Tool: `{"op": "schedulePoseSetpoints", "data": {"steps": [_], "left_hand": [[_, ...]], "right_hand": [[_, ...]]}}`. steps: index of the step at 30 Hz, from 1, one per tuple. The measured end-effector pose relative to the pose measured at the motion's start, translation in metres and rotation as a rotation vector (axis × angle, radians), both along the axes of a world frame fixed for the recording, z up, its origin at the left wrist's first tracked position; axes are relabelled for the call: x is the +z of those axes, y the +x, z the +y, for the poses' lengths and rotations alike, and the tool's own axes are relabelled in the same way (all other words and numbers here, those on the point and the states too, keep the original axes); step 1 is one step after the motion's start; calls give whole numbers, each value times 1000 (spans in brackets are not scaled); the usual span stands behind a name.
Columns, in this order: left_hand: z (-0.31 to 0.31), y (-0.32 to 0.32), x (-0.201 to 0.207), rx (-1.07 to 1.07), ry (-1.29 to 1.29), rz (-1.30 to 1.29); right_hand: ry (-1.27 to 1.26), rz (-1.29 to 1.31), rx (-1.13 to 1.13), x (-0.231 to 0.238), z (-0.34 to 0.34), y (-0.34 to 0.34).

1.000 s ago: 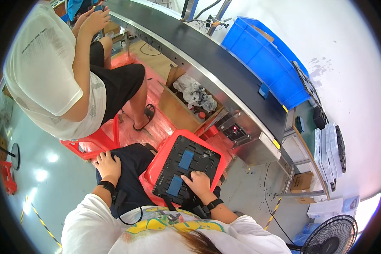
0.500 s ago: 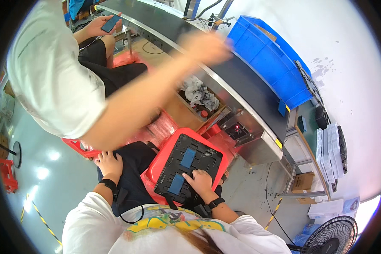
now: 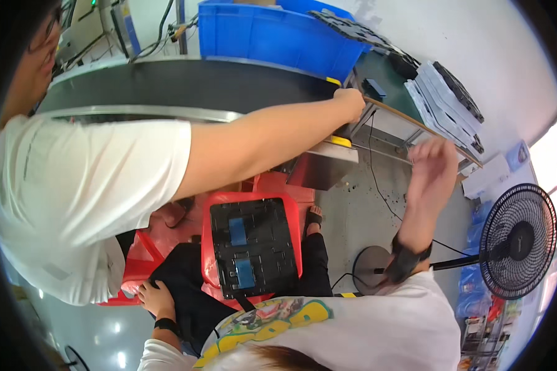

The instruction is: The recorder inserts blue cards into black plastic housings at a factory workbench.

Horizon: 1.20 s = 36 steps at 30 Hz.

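My left hand (image 3: 157, 298) lies on my dark-trousered thigh, fingers spread and holding nothing visible. My right hand (image 3: 434, 157) is raised in the air near the edge of the green table, its fingers loosely bent and apart with nothing seen in them. In front of me a black moulded tray (image 3: 272, 247) rests on a red stool (image 3: 208, 260). Two flat blue rectangular pieces sit in the tray, an upper piece (image 3: 237, 231) and a lower piece (image 3: 245, 273), with neither hand touching them.
A co-worker's arm (image 3: 260, 139) stretches across to the end of the black conveyor belt (image 3: 167, 83). Behind the belt stands a blue crate (image 3: 260, 34). The green table (image 3: 384, 71) bears a small blue piece (image 3: 374, 88) and stacked white trays (image 3: 442, 102). A black fan (image 3: 518, 241) stands right.
My right hand has left the tray and risen to the right. My view has turned rightward. The co-worker's arm now reaches the belt's end; my left hand stays on my thigh.
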<state>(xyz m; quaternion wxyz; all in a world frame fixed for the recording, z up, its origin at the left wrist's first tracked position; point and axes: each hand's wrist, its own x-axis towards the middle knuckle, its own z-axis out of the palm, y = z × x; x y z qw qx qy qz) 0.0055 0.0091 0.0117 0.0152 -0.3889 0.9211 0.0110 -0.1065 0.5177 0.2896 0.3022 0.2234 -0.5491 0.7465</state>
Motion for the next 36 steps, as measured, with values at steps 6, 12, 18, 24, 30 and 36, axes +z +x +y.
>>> {"op": "schedulePoseSetpoints", "data": {"steps": [6,12,18,24,30,36], "left_hand": [[3,-1,2,-24,-34,-46],[18,0,44,14,-179,-166],[335,-219,243,-1870,-647,406],[331,-214,250,-2007,-675,565],[29,-25,13,-414,-136,-97],[85,-74,20,-654,345,24]], "right_hand": [[34,-889,-482,-62,89,-119],[-60,-1106,-143,-105,97,-186],[-20,-1024,-91,-83,68,-200],[251,-944,-379,-127,129,-149],[22,-1327,-279,-265,154,-95],[336,-1555,-248,-450,150,-67]]}}
